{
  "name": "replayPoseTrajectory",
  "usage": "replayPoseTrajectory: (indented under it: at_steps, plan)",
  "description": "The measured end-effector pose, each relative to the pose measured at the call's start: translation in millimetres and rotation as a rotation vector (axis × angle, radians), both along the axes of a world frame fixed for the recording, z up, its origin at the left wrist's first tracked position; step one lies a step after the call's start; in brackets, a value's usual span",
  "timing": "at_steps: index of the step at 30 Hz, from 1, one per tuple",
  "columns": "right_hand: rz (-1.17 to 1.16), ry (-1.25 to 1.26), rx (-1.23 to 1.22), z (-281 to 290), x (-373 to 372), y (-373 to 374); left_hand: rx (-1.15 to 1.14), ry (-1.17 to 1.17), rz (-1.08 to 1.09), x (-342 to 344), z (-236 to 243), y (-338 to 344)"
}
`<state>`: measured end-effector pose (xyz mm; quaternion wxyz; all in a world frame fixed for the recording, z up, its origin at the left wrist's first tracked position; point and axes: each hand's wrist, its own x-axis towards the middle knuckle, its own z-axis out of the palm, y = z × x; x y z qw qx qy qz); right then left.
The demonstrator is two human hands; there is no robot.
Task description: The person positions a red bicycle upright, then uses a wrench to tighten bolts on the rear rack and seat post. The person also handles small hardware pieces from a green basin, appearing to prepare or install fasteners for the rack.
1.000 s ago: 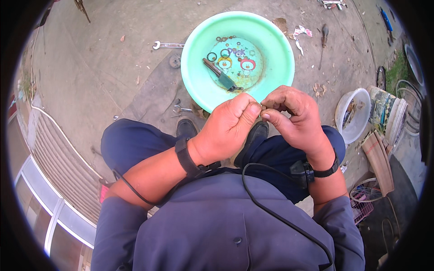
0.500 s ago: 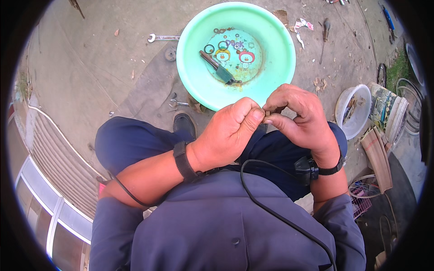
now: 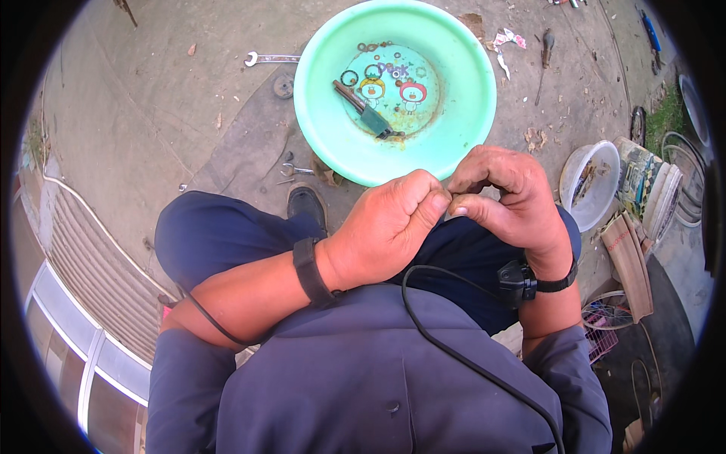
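Note:
My left hand (image 3: 393, 223) is closed, its thumb pressed over curled fingers. Its fingertips meet those of my right hand (image 3: 508, 198), whose thumb and forefinger are pinched together. Whatever lies between them is too small and covered to make out. Just beyond both hands stands a light green basin (image 3: 318, 125) with cartoon figures printed on its floor. In the basin lie a dark green tool with metal prongs (image 3: 370, 117), a dark ring (image 3: 349, 78) and several small rusty rings and nuts.
An open-end wrench (image 3: 272, 58) lies left of the basin, a smaller wrench (image 3: 297, 170) near my shoe (image 3: 306, 206). At right are a screwdriver (image 3: 547, 49), a white tub (image 3: 597, 170) holding small parts, and cardboard (image 3: 628, 261). A black cable (image 3: 484, 359) crosses my lap.
Both hands have shifted slightly to the right. The small brownish piece seen between my fingertips is now covered by them.

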<state>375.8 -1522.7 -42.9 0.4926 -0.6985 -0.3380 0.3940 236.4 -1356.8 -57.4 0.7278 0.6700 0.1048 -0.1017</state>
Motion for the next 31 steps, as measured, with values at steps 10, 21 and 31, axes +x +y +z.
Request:
replayPoseTrajectory:
  at_steps: [10, 21, 31]
  plan:
    - [0.064, -0.024, -0.051, 1.6, 4.3, 2.0, 0.010, -0.026, 0.017, 1.0, -3.6, 1.5]
    - [0.075, -0.029, -0.069, -4.6, 1.5, 0.8, 0.012, 0.005, 0.055, 2.0, -0.7, 4.5]
    - [0.020, 0.108, -0.054, -3.9, 2.3, 7.4, -0.045, 0.098, 0.061, 2.8, -4.3, 6.7]
